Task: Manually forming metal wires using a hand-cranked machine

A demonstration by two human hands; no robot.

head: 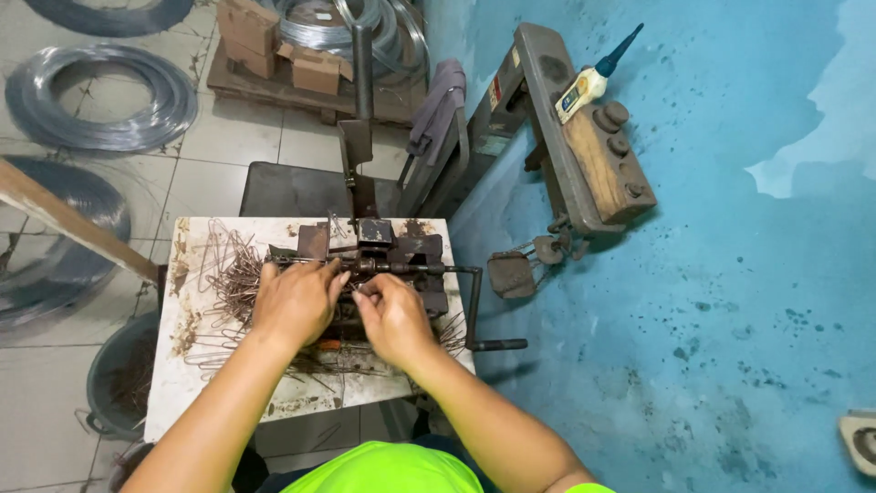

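Note:
A small dark metal wire-bending jig (392,251) stands on a worn white bench top (192,365). A crank handle (476,315) sticks out of the jig's right side. My left hand (294,299) rests on the jig's left part, fingers curled over a thin wire piece. My right hand (394,315) is beside it, fingertips pinched at the jig's middle, apparently on the same wire. A heap of bent brown wire pieces (228,274) lies on the bench left of my hands.
Coils of grey wire (100,96) lie on the tiled floor at left and back. A dark bucket (119,379) sits under the bench's left edge. A heavy machine with a wooden block (593,164) leans against the blue wall at right. Cardboard boxes (274,41) sit at the back.

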